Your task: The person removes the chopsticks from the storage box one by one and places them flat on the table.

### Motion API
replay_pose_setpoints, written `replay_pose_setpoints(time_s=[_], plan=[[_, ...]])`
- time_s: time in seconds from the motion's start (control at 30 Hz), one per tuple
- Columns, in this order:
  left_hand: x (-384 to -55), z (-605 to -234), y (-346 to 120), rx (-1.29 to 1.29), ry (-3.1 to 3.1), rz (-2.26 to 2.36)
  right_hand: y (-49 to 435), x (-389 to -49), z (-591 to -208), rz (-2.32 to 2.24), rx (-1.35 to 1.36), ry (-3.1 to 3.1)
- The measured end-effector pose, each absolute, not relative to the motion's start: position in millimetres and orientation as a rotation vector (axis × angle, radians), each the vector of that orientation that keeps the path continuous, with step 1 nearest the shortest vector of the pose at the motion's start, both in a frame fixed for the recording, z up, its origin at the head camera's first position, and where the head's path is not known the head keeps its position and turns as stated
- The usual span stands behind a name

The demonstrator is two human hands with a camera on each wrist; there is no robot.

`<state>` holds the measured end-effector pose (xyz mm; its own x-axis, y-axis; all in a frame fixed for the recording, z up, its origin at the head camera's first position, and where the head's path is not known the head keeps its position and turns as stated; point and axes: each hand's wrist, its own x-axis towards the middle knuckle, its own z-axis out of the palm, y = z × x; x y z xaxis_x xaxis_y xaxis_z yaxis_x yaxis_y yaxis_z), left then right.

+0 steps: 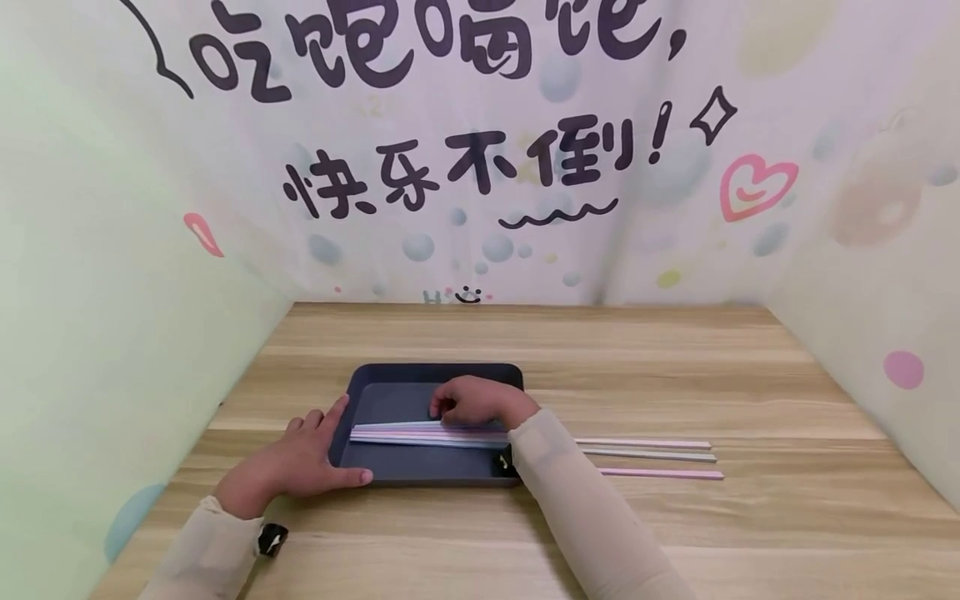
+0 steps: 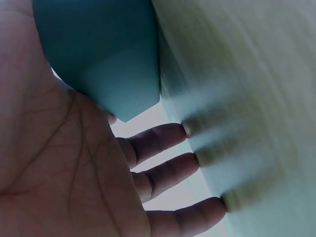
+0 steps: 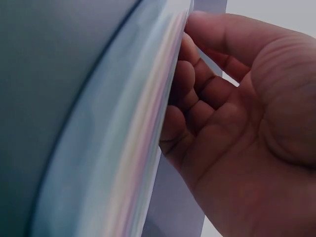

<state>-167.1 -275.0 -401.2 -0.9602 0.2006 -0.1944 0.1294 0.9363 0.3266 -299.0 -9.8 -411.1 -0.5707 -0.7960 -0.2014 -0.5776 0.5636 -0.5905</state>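
Touches the tray point(image 1: 420, 468) at its left end with the left hand point(image 1: 303, 458), fingers straight. Shows a bundle of sticks point(image 1: 397, 434) inside the tray, long axis running left-right, ends pointing at its left wall. Curls the right hand point(image 1: 476, 401) at the bundle's far edge above the tray, any pinch impossible to tell. Shows three sticks point(image 1: 648, 455) right of the tray, similarly aligned.

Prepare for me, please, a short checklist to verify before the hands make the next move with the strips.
1. Tray flat on the table: ok, it looks level.
2. Left hand touching the tray: ok, at its left side.
3. Left ends of the strips gathered inside the tray: ok.
4. All strip ends inside the tray: not ok; three strip ends show beyond its right side.
5. Right hand gripping strips: cannot tell; its fingers are curled beside them.
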Motion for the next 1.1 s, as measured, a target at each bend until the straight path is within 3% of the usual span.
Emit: replay_pose_setpoints(time_s=[1.1], plan=[[-167.1,-402.9,-274.7,0.259,2.882,0.454,-12.7,-295.5,-411.2,-0.605,-1.13,2.421]])
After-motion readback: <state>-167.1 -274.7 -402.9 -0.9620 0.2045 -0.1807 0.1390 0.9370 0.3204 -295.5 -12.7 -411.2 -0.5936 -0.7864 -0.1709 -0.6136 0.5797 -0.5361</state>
